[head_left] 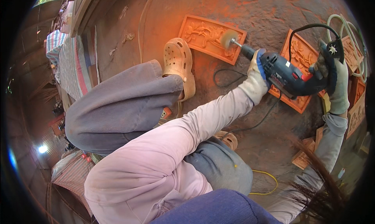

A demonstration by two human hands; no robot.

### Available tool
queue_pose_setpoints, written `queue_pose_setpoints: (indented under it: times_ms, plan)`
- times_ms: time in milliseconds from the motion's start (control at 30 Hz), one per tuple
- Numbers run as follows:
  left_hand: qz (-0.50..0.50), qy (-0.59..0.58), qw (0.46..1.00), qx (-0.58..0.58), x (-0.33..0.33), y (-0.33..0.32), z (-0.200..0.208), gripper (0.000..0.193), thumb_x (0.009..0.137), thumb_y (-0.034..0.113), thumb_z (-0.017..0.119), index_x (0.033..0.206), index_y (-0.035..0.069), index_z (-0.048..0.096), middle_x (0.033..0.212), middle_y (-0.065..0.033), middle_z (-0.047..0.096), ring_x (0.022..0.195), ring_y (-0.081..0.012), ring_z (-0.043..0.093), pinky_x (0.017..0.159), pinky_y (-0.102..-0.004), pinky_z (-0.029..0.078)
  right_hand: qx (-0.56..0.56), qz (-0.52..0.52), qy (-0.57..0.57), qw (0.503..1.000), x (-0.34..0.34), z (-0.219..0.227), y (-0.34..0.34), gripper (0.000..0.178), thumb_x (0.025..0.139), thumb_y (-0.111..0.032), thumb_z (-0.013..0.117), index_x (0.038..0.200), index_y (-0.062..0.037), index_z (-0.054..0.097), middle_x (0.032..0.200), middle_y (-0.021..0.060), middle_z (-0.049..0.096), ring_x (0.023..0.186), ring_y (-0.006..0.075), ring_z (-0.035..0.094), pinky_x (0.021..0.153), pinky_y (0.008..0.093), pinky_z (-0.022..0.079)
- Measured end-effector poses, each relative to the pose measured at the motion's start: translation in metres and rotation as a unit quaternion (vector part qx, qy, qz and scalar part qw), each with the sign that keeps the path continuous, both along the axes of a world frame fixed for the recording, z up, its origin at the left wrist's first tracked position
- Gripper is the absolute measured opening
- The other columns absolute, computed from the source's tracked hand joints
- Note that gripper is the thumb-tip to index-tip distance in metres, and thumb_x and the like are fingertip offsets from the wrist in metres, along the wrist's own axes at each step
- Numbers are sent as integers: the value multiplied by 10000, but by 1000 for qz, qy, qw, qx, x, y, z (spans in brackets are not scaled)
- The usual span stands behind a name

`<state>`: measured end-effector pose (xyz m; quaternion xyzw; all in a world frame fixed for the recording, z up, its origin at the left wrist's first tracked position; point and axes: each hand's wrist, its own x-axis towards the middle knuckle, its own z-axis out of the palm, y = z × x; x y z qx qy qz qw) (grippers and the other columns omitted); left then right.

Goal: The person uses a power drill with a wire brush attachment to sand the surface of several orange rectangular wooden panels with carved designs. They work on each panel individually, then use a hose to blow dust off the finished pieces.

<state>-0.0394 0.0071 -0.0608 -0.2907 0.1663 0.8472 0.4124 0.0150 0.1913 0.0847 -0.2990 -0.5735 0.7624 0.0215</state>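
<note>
A dark electric drill (287,73) with a round bristle brush (229,39) on its shaft is held in both of my gloved hands. My left hand (256,77) wraps round the front of the drill body, behind the chuck. Round the rear handle, close to the black cord, my right hand (336,75) is closed. The brush is over the right part of a carved wooden panel (203,33) with floral relief, lying on the ground; whether it touches the wood I cannot tell. Partly behind the drill lies a second carved panel (302,50).
More carved pieces (353,54) and a coiled pale hose (334,18) are at the right. A small carved block (302,157) lies nearer. The black cord (265,118) trails over the dusty ground, and a yellow cord (269,181) curves by my knee. My tan clog (179,63) stands beside the panel.
</note>
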Motion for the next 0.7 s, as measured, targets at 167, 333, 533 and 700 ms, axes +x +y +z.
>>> queue_pose_setpoints:
  times_ms: [167,333,533,700]
  plan:
    - [-27,1,1000,-17,-11,-17,7,268,895,385,518,859,131,593,763,-34,650,692,-202,637,719,-367,540,113,-104,-6,988,-1,-3,-42,248,928,-246,587,768,-65,530,525,-13,394,446,93,440,509,268,455]
    - [-65,-25,995,-73,44,-50,11,227,921,302,527,953,88,597,832,-54,651,769,-191,645,764,-347,538,68,-102,-24,992,70,3,-64,359,926,-310,582,697,-44,508,489,26,414,411,106,438,433,254,392]
    - [-124,37,978,-161,63,-100,-3,231,911,270,569,1021,69,597,905,-79,659,817,-180,649,766,-332,541,133,-169,-32,976,115,-4,-127,386,936,-278,548,642,-29,528,515,60,504,402,108,427,435,251,403]
    - [-207,20,967,-146,18,-168,-21,171,902,218,575,972,65,603,871,-85,653,773,-197,651,742,-352,548,-32,-314,-24,949,128,-42,-224,292,907,-223,555,734,10,580,667,102,631,507,113,530,444,229,386]
